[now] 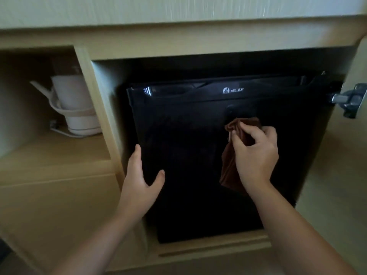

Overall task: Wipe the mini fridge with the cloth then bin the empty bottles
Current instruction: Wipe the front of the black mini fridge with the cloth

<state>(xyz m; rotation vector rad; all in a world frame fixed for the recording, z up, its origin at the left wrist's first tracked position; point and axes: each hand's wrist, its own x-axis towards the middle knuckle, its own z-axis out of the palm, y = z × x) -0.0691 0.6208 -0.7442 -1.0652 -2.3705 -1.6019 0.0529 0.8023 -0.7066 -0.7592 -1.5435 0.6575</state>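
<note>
Nearest: left hand (142, 175) spread flat, fingers loose, gripping nothing, resting on or just over the left edge of the mini fridge (184, 165) door, probably bracing it. Right hand (255, 155) clenched on a bunched brown cloth (236, 147), upper wad pinched between thumb and fingers near the door's upper right, long tail hanging loose below the wrist. Wiping step judged barely begun: only a small wad against the panel, most of the fabric dangling unused. Risks, as judgement: loose tail could drag or catch in the door seam if the door swung; little contact patch, so streaks and missed areas likely on glossy black; a pinch that light could let the cloth slip under harder pressure; a push on the door's free side without the left-hand brace could pop it open or shift the unit in its bay. Could not tell whether the door was fully latched, too dark along the seam. Surface: smooth dark door, low light, smears hard to judge. Further back: white brand mark on the top strip, fridge boxed closely inside a pale wooden cabinet (198, 42), open cabinet door at right on a metal hinge (347, 100), a knuckle hazard on wide right-hand strokes. Left bay: white hair dryer (73, 104) in a wall holder above a shelf (59, 149), well apart from the work. No empty bottles and no bin seen anywhere, so second half of the task not yet started.
</note>
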